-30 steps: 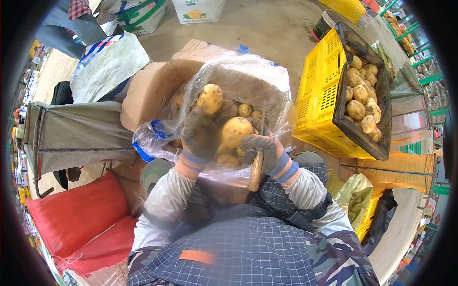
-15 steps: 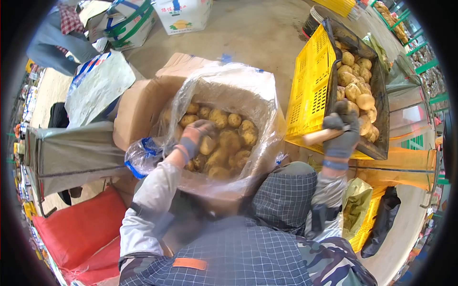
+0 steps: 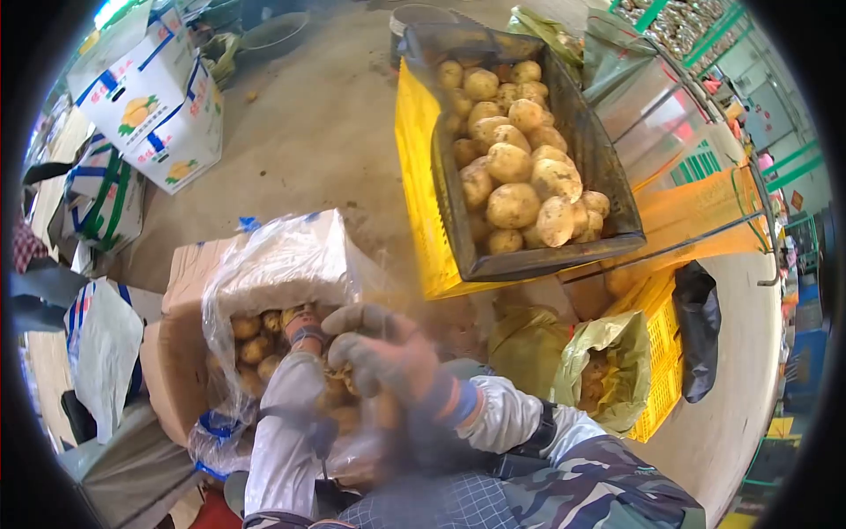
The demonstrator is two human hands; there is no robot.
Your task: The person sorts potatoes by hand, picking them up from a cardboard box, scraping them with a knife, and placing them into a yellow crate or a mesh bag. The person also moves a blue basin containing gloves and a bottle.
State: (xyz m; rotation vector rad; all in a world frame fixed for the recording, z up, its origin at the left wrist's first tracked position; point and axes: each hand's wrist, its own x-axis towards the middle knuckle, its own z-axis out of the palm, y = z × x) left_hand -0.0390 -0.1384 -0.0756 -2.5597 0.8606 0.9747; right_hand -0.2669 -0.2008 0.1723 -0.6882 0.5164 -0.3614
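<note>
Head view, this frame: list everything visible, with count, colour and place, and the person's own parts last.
Potatoes: many, yellow-brown, heaped in the dark crate.
Dark crate: one, black, upper centre, on the yellow crate.
Yellow crate: one, beneath it.
Cardboard box: one, brown, lower left, holding potatoes.
Plastic liner: one, clear, lining that box.
Printed cartons: at least two, white, upper left.
Green bag: one, olive, right of centre.
Left hand: gloved, inside the box, mostly hidden.
Right hand: grey glove, blurred, over the box edge.

A worker in grimy grey gloves with blue-and-pink cuffs on the right hand [image 3: 381, 357], pale sleeves, a camouflage jacket and checked apron.
</note>
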